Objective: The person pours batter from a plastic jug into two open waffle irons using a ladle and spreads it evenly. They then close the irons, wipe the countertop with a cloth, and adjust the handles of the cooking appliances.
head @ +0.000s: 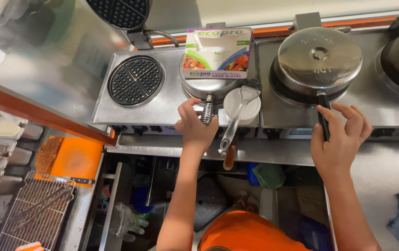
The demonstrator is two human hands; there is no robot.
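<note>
Head view, looking straight down at a steel counter of waffle irons. Your left hand sits at centre frame, fingers curled around the coiled spring handle of the middle waffle iron, whose lid is down; the grip looks closed on that handle. A box of disposable gloves rests on top of that lid. Just right of your left hand, a white round tub stands on the counter with a brush laid across it, bristles toward upper frame, wooden handle end hanging over the counter edge.

Your right hand is at right of centre, fingers spread and half open, thumb and fingertips touching the black handle of the right waffle iron; not a full grip. Its domed metal lid is shut.

At left of centre, an open waffle iron shows its dark grid plate; its raised lid is at the top edge.

Lower left: an orange cutting board with a knife on it, and a wire rack holding tongs.
</note>
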